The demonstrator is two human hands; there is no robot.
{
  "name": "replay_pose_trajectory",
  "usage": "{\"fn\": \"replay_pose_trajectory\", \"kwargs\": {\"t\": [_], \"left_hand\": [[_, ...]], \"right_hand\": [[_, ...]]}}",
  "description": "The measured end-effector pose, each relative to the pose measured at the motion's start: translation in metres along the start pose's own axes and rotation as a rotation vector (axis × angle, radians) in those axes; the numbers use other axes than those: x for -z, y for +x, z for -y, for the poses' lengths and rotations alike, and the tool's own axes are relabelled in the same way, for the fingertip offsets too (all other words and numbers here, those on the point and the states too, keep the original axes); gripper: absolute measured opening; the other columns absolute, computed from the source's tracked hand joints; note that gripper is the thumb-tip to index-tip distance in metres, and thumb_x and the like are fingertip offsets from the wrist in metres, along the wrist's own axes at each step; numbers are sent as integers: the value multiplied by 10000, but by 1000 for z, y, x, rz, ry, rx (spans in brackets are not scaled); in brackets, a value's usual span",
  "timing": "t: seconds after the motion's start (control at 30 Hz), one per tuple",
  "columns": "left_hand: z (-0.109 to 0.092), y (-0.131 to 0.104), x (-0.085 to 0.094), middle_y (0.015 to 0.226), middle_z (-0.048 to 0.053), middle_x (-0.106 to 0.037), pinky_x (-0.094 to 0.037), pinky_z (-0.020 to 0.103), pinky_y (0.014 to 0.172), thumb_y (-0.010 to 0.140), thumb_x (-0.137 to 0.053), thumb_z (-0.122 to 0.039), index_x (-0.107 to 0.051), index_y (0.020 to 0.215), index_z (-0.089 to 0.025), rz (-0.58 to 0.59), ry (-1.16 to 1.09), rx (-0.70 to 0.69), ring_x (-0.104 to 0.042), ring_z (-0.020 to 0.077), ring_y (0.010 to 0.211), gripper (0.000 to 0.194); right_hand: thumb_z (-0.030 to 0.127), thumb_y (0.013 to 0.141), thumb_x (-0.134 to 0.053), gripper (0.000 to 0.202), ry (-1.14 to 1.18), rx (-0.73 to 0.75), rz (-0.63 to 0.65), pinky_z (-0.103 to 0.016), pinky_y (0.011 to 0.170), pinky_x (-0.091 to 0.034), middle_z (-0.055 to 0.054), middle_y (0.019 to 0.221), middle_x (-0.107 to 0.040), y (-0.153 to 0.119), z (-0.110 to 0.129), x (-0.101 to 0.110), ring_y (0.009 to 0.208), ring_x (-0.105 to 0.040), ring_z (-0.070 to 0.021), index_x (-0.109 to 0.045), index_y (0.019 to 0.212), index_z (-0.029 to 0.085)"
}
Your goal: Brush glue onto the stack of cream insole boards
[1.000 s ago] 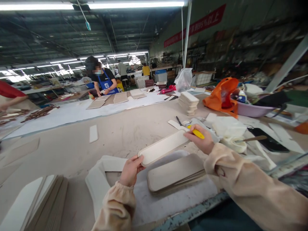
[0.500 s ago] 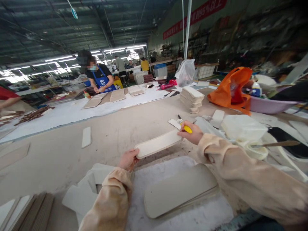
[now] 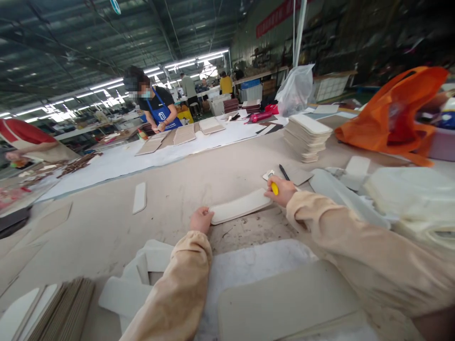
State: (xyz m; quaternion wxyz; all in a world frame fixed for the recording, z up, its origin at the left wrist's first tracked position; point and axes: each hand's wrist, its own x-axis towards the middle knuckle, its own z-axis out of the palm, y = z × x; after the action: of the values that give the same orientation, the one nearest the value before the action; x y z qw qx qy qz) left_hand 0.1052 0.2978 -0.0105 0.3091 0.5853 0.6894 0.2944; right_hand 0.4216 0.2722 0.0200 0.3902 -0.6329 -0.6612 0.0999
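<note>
My left hand (image 3: 201, 220) is closed on the left end of a long white panel (image 3: 243, 207) with rounded ends, layered on a slightly larger beige backing. My right hand (image 3: 283, 190) pinches its right end and also holds a yellow-handled tool (image 3: 274, 188), whose tip I cannot make out clearly. The panel bows slightly, low over the tabletop. Just beyond my right hand lie a black pen-like stick (image 3: 284, 172) and a small white piece (image 3: 268, 175). Nearer me, large grey-beige panels (image 3: 284, 298) rest on a whitish sheet (image 3: 256, 255).
A stack of white panels (image 3: 308, 135) stands beyond my right hand, near an orange bag (image 3: 391, 118). Translucent plastic containers (image 3: 408, 189) sit at the right. Loose white pieces (image 3: 124, 296) and upright-leaning boards (image 3: 67, 308) lie front left. A co-worker in a blue apron (image 3: 161, 113) works across the table.
The panel has come down closer to the table and flexed a little, with both hands still on it. My view has shifted, and the right hand has turned with the yellow tool.
</note>
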Motion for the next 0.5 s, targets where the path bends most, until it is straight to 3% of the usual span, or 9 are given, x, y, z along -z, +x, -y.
{"fn": "replay_pose_trajectory", "kwargs": {"t": [0.17, 0.3, 0.4, 0.5], "left_hand": [[-10, 7, -2, 772, 37, -702, -471, 289, 760, 788, -632, -243, -683, 853, -170, -35, 219, -29, -665, 201, 817, 111], [-15, 12, -7, 948, 107, -725, -471, 360, 866, 764, -636, -237, -686, 925, -164, -75, 317, -40, -652, 281, 1002, 184], [-21, 14, -7, 1014, 150, -714, -463, 408, 922, 742, -647, -220, -686, 974, -141, -85, 319, -59, -628, 319, 1075, 248], [-29, 4, 2, 990, 130, -722, -458, 423, 958, 732, -656, -225, -689, 992, -145, -57, 270, -83, -631, 314, 1078, 274]], "right_hand": [[197, 648, -702, 264, -93, -38, 14, -253, 648, -416, 28, 703, -635, 9, -10, -11, 671, -602, -157, -489, 804, 217], [176, 639, -694, 253, -167, -53, 23, -238, 594, -384, 31, 665, -608, 11, -14, -11, 627, -581, -151, -500, 797, 217], [212, 670, -685, 211, -215, -50, 5, -256, 570, -362, 24, 617, -569, 9, -10, 4, 582, -544, -161, -510, 787, 220], [357, 750, -668, 212, -233, -12, -44, -291, 600, -382, -8, 659, -590, -8, 2, 34, 603, -546, -185, -532, 837, 218]]}}
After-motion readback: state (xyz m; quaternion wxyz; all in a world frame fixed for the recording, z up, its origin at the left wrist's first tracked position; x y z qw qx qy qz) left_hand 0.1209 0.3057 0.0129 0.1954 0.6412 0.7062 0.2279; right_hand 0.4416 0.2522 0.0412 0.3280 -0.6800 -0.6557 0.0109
